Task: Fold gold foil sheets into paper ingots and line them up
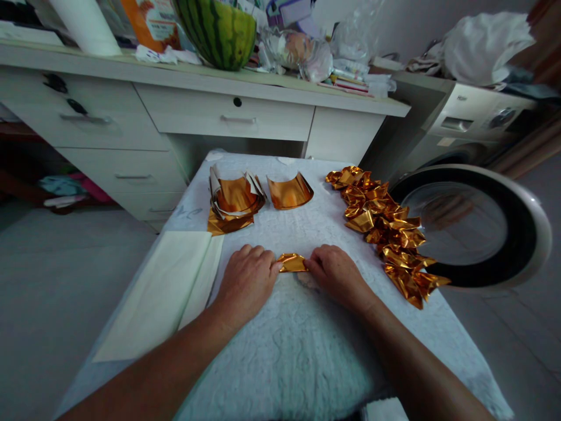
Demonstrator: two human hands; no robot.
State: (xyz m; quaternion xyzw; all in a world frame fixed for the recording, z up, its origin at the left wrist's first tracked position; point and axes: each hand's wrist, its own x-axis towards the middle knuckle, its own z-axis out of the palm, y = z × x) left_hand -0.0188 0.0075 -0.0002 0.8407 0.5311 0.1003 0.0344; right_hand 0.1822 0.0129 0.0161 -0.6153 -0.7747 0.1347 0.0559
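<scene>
Gold foil [293, 263] lies between left fingers [275, 267] and right fingers [312, 265], ends pinched.

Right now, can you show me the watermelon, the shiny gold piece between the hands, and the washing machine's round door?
Watermelon [215, 34], head view: its striped green rind.
Gold piece [293, 263], head view: its shiny middle.
Round door [462, 219], head view: its glass centre.

Single head-worn view, facing forward and down, near, above both hands [250, 270]
</scene>
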